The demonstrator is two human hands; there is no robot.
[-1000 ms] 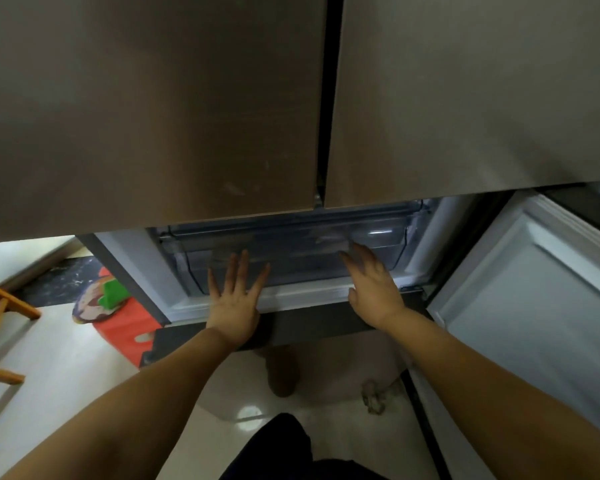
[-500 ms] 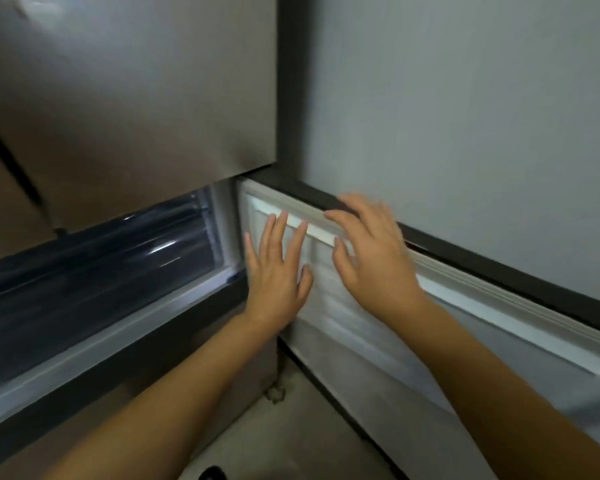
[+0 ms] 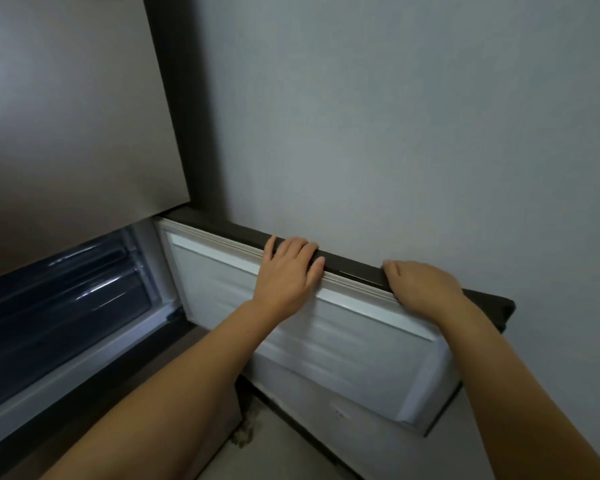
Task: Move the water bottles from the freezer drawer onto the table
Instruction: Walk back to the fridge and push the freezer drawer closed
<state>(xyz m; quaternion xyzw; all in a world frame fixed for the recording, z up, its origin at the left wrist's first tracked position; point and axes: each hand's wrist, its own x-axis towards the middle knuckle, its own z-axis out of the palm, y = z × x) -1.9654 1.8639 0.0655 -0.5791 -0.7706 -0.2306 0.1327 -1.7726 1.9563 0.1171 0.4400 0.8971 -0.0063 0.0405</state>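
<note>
The lower freezer door point(image 3: 326, 344) stands swung open to the right, its white inner panel facing me. My left hand point(image 3: 286, 271) lies over the door's dark top edge, palm on the inner side and fingers bent across the rim. My right hand point(image 3: 425, 289) grips the same edge further right, its fingertips hidden behind the rim. The clear freezer drawer point(image 3: 66, 299) shows dark at the lower left inside the compartment. No water bottle is visible in it from here.
The closed brown upper fridge door point(image 3: 70, 116) fills the upper left. A grey wall point(image 3: 395, 116) rises right behind the open door. A strip of pale floor point(image 3: 274, 455) shows below the door.
My view has swung right from the drawer to the open door. Both hands left the drawer front, moved across the door's inner panel and now sit on its top edge.
</note>
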